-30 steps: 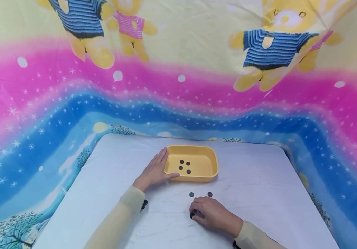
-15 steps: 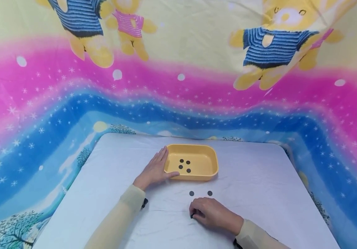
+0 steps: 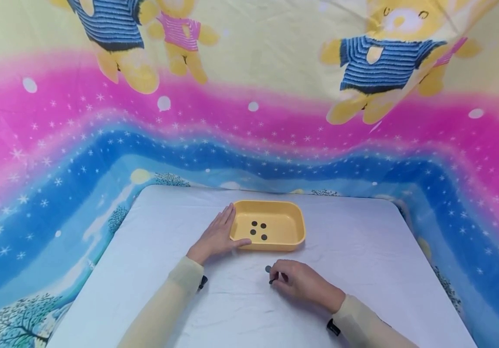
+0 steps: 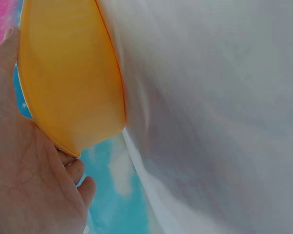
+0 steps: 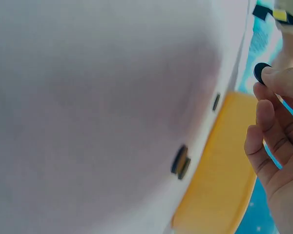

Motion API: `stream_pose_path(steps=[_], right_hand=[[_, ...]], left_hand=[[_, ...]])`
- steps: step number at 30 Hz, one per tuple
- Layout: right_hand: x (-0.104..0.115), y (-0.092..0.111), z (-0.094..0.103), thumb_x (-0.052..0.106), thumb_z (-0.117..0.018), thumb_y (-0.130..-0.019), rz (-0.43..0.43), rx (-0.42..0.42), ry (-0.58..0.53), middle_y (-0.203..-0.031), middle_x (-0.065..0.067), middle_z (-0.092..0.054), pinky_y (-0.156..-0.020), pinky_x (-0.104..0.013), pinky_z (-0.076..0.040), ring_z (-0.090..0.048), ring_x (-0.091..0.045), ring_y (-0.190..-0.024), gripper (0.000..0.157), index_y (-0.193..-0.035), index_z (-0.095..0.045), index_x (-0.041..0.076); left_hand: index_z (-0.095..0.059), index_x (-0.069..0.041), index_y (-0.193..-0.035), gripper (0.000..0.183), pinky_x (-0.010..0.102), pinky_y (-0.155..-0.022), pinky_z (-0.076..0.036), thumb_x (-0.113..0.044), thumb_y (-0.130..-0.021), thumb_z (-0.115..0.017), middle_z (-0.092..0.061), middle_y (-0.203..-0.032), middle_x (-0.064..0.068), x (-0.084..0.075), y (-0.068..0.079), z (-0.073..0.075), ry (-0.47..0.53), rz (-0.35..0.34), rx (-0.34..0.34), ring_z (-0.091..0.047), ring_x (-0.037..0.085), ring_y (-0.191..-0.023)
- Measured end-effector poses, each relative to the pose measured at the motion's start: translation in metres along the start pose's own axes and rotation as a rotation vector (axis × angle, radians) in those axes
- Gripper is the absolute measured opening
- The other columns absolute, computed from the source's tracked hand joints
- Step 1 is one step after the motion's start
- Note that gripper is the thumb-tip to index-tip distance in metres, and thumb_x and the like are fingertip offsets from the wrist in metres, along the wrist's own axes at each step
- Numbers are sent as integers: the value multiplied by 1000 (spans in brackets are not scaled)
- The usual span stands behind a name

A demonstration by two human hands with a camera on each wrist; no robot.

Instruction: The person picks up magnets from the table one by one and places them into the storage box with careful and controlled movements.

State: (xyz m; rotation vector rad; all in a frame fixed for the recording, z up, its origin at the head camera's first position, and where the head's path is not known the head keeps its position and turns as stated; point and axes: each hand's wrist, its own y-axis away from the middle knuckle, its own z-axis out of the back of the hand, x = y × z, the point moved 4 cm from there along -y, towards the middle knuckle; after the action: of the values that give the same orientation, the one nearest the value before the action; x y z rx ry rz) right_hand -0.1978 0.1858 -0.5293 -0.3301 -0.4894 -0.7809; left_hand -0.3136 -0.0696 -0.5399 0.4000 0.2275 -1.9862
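Note:
A yellow tray (image 3: 284, 247) stands on the white-covered table, with several small black discs (image 3: 263, 225) lying in its left half. My left hand (image 3: 216, 239) holds the tray's left end, fingers along the side and thumb over the front rim; the left wrist view shows the hand round the tray's corner. Between thumb and fingertip, my right hand (image 3: 303, 282) pinches one black disc (image 5: 260, 73). A loose disc (image 3: 268, 268) lies just beyond those fingertips. In the right wrist view, other discs (image 5: 216, 102) appear edge-on beside the tray; in the head view the right hand covers that spot.
The white cloth (image 3: 179, 299) covers the table beneath both forearms. A printed curtain (image 3: 249, 125) with bears and snowflakes hangs round the back and sides. A black wrist strap piece (image 3: 333, 327) sits at the right cuff.
My right hand has moved forward towards the tray, carrying the pinched disc, and now hides the right-hand loose disc in the head view. The left hand stays on the tray.

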Motion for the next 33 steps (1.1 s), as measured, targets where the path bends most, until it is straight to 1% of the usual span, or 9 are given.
stream_pose_path(steps=[3, 8, 10, 14, 20, 23, 26, 29, 33], right_hand=[[-4, -3, 8, 12, -81, -97, -13, -39, -2, -98, 14, -71, -69, -20, -54, -57, -1, -80, 19, -104, -71, 26], [-10, -7, 20, 8, -81, -96, 8, -123, 15, -97, 13, -71, -68, -22, -55, -58, -1, -80, 20, -105, -71, 23], [-12, -8, 25, 8, -82, -96, 1, -160, 17, -97, 13, -70, -67, -23, -56, -58, -2, -81, 21, -106, -71, 23], [-15, -13, 36, 8, -85, -93, -31, -235, 30, -99, 16, -68, -69, -24, -57, -59, -4, -83, 25, -107, -71, 24], [-21, -24, 48, 0, -85, -91, -42, -326, -25, -102, 12, -70, -72, -31, -60, -60, -6, -84, 28, -106, -72, 20], [-27, -29, 52, 1, -84, -92, -69, -345, -61, -102, 12, -71, -72, -29, -59, -61, -7, -84, 25, -104, -72, 20], [-34, -35, 55, 4, -83, -94, -104, -346, -91, -101, 12, -72, -73, -28, -57, -62, -10, -84, 21, -103, -72, 20], [-42, -41, 57, 5, -82, -96, -133, -331, -110, -101, 11, -72, -74, -31, -56, -62, -12, -83, 19, -104, -72, 20], [-53, -49, 58, 7, -80, -98, -176, -296, -109, -102, 11, -72, -72, -29, -55, -60, -12, -82, 17, -103, -72, 21]], left_hand=[[2, -5, -171, 128, 40, -134, -4, -88, -91, -53, 10, -180, 8, 1, -1, -1, 0, 3, 5, 3, 24, -166], [2, -4, -171, 128, 39, -134, -4, -87, -91, -54, 10, -180, 8, 0, -1, -1, 3, 0, 3, 3, 24, -166], [1, -4, -171, 128, 39, -134, -4, -87, -91, -54, 10, -180, 8, 0, -1, -1, 2, 1, 3, 3, 23, -166], [0, -4, -171, 127, 39, -134, -4, -87, -92, -54, 10, -179, 8, 0, -1, 0, 1, 3, 4, 3, 23, -166], [-1, -3, -171, 126, 40, -134, -4, -87, -92, -53, 8, -180, 10, -1, 0, 1, 4, -8, -7, 3, 24, -166], [-1, -3, -171, 126, 40, -134, -4, -87, -92, -53, 6, -180, 12, -1, 0, 1, 4, -15, -11, 2, 24, -166], [-2, -2, -171, 126, 41, -134, -5, -86, -92, -54, 4, -181, 13, -1, 0, 1, 6, -19, -14, 2, 25, -166], [-1, -2, -171, 126, 41, -134, -5, -86, -93, -54, 5, -181, 13, 0, 0, 0, 5, -18, -10, 2, 25, -166], [0, -2, -171, 127, 40, -134, -4, -86, -92, -53, 7, -180, 12, 0, -1, 0, 0, -14, -4, 3, 24, -166]])
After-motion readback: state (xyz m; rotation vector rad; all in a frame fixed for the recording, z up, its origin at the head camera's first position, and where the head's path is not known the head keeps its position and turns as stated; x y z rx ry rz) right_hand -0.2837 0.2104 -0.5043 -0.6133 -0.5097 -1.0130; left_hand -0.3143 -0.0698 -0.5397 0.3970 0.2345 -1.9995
